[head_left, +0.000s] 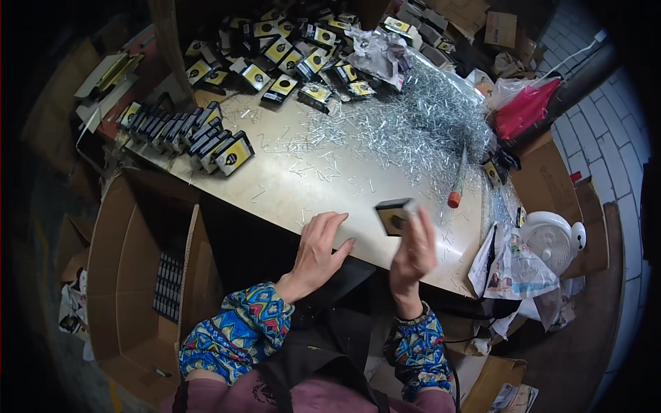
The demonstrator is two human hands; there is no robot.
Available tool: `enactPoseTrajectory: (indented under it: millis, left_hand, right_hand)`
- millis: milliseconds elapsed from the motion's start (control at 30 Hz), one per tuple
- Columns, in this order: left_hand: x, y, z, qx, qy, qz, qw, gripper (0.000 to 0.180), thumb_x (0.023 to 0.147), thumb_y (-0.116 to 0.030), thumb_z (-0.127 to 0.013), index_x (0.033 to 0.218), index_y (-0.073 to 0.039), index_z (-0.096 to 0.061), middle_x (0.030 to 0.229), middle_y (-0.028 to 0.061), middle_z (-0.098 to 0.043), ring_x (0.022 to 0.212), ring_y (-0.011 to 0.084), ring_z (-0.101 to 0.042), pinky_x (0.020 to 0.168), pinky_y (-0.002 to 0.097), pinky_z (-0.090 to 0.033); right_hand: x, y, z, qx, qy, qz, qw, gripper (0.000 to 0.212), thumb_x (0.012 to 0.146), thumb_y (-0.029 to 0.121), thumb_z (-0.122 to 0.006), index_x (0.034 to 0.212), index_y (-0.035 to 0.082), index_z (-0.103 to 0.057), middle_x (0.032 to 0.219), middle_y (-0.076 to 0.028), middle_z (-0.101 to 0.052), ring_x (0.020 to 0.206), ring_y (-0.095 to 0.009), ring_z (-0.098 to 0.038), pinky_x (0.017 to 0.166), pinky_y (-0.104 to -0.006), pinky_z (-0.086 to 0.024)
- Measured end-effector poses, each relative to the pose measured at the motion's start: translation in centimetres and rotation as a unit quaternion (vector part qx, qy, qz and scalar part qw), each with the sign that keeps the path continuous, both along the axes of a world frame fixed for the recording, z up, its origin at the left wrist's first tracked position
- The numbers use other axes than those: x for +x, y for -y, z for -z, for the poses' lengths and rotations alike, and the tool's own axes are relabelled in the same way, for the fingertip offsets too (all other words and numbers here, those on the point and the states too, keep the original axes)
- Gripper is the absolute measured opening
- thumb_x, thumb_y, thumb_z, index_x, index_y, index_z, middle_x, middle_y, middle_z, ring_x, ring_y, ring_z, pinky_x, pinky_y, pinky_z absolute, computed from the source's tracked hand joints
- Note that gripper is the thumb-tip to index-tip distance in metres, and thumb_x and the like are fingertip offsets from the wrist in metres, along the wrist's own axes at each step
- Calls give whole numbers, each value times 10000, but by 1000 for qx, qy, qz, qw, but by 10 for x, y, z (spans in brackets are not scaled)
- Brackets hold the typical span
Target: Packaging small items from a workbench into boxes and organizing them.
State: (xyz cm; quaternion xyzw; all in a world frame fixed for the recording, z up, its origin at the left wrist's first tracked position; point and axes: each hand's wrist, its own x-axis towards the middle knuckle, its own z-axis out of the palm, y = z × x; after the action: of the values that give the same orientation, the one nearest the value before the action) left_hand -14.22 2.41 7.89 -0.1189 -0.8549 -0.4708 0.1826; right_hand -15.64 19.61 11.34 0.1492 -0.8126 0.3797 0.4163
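My right hand (415,248) is raised over the table's near edge, closed on a small black and yellow box (392,221). Motion blurs its fingertips. To its left, my left hand (319,249) holds nothing; its thumb is spread from the fingers, at the front edge of the table (358,210). Loose thin bent metal wires (330,168) lie scattered beyond both hands, thickening into a large heap (441,103) at the back right. On the table's left side stands a row of similar boxes (234,154), lined up on edge.
Many more such boxes (279,49) are piled at the back. An orange-ended tool (454,198) lies beside the wire heap. A large open carton (138,268) at lower left contains stacked boxes (167,283). At right are a white fan (549,244), newspaper (516,265) and a pink bag (527,109).
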Motion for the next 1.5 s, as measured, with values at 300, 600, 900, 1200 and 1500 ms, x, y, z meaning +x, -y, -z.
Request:
enactPoseTrajectory:
  millis: [300, 600, 900, 1200, 1500]
  left_hand:
    - [-1, 6, -2, 167, 91, 53, 980, 275, 960, -172, -652, 1125, 48, -632, 1002, 124, -661, 851, 210, -670, 732, 296, -541]
    - [-41, 75, -27, 483, 378, 126, 780, 222, 989, -192, -630, 1090, 5, -658, 959, 51, -699, 811, 117, -668, 695, 255, -535]
    - [-119, 145, -87, -279, -127, -83, 948, 432, 818, -120, -681, 1219, -2, -573, 1109, 166, -604, 1060, 359, -547, 913, 433, -460]
    - [-311, 107, -43, -407, 37, 99, 907, 267, 735, 22, -586, 999, -14, -603, 1055, 175, -595, 1096, 385, -569, 907, 463, -491]
    - [-345, 110, -73, -522, 274, 106, 800, 390, 767, -183, -679, 1128, -34, -671, 1148, 201, -676, 1095, 391, -639, 927, 453, -536]
  right_hand:
    - [1, -9, 20, 39, 110, -49, 992, 363, 889, -136, -588, 1223, -16, -664, 1277, -200, -631, 1134, -293, -651, 941, -345, -537]
    - [-9, 77, 4, 196, -33, -343, 918, 395, 800, -11, -701, 1193, -2, -661, 1248, -160, -643, 1188, -352, -614, 1015, -437, -514]
    - [-168, 86, 33, 338, 103, -72, 933, 335, 931, 212, -636, 1233, 68, -624, 1308, -177, -591, 1291, -389, -477, 1060, -571, -379]
    - [-111, 0, 31, 338, 185, -120, 915, 390, 893, 334, -693, 1185, 78, -661, 1316, -151, -582, 1267, -374, -488, 1108, -594, -329]
    - [-108, -77, 28, 290, 248, 7, 924, 511, 922, 391, -671, 1317, 72, -609, 1422, -209, -514, 1344, -464, -410, 1116, -580, -307]
